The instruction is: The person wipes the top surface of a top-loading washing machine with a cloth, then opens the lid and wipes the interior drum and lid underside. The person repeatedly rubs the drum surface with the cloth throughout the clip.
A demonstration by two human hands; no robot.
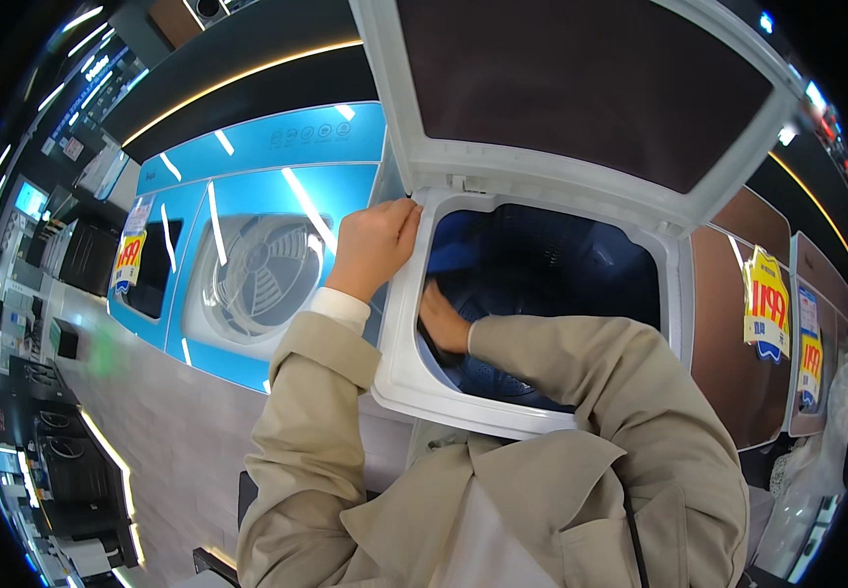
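A white top-loading washing machine (424, 400) stands right in front of me. Its framed lid (585, 81), with a dark brown panel, is raised. The dark blue drum (541, 257) shows through the opening. My left hand (378, 246) is curled over the machine's left rim near the lid hinge. My right hand (444, 317) reaches down into the drum at its left wall, the fingers blurred and partly lost in shadow. Something dark lies along that hand's lower side; whether it is held cannot be made out. The right forearm crosses the opening's front edge.
A blue twin-tub washing machine (269, 264) with a clear window stands close on the left. Brown-topped machines (725, 382) with price tags (767, 305) adjoin on the right. Grey flooring (174, 419) runs left past display appliances. A clear plastic wrap (828, 448) hangs at far right.
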